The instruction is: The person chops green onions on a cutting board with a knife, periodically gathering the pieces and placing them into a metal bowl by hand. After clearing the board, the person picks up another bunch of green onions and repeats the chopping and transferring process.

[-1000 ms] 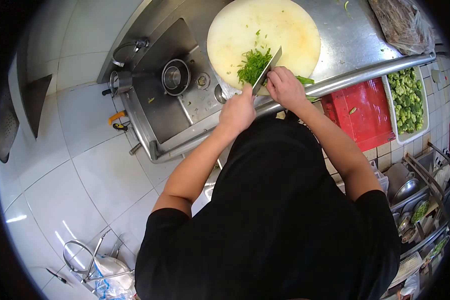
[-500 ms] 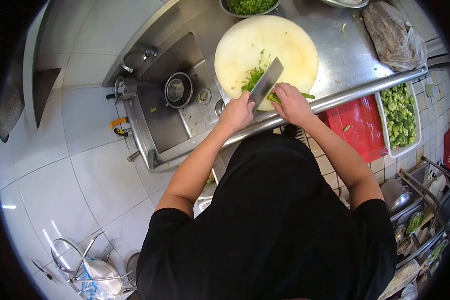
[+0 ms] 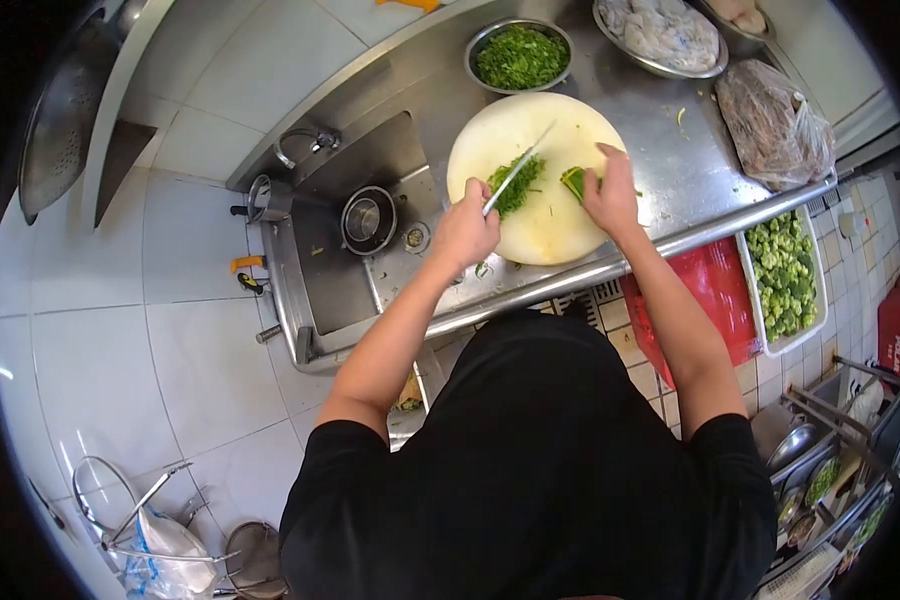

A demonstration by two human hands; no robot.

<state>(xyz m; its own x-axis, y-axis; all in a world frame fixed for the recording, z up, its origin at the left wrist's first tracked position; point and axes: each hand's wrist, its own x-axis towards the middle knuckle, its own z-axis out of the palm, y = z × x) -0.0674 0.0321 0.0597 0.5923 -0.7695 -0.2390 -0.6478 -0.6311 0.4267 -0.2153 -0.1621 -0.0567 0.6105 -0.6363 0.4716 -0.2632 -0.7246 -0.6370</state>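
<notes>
My left hand [image 3: 463, 233] grips a cleaver [image 3: 522, 167], its blade seen nearly edge-on and slanting up and right across a round white cutting board [image 3: 565, 232]. Finely chopped greens [image 3: 514, 200] lie in a pile under and beside the blade. To the right, my right hand [image 3: 613, 195] is closed on a bundle of green stalks [image 3: 573, 181], thumb on the near side and index finger reaching forward. The bundle's cut ends face the cleaver, and its other end is mostly hidden by the hand.
Behind the board stands a metal bowl [image 3: 471, 77] of chopped greens. Another bowl [image 3: 658, 70] holds something whitish, beside a plastic-bagged brown item [image 3: 773, 125]. A sink [image 3: 322, 285] with a pot [image 3: 369, 246] is left. Broccoli [image 3: 782, 270] fills a crate below right.
The cleaver has turned nearly edge-on over the chopped pile. My right hand has moved right and forward with the stalks, away from the blade. The camera view has shifted.
</notes>
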